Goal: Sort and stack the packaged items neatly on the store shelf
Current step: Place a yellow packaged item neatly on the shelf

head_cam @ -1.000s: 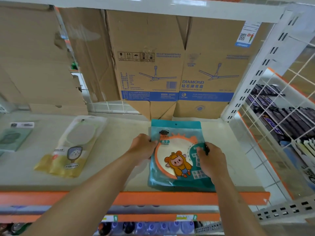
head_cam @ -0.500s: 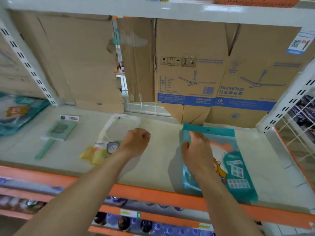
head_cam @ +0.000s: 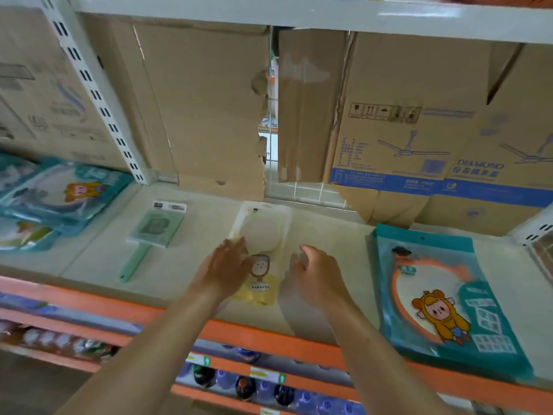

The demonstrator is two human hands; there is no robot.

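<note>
The clear-and-yellow pack [head_cam: 263, 235] is lying flat at the middle of the shelf [head_cam: 179, 265]. The left hand [head_cam: 224, 269], fingers extended, is covering its left edge. The right hand [head_cam: 317, 277], loosely curled and empty, is hovering just beside its right edge. A teal cartoon pack [head_cam: 443, 295] is lying farther right. Behind, a cardboard carton [head_cam: 419, 145] is displaying "DIAMOND".

Bright, even overhead light; glare on the top shelf edge [head_cam: 419, 18]. Soft shadow under my right hand [head_cam: 321, 281]. Left side blurred, uprights bowed.
</note>
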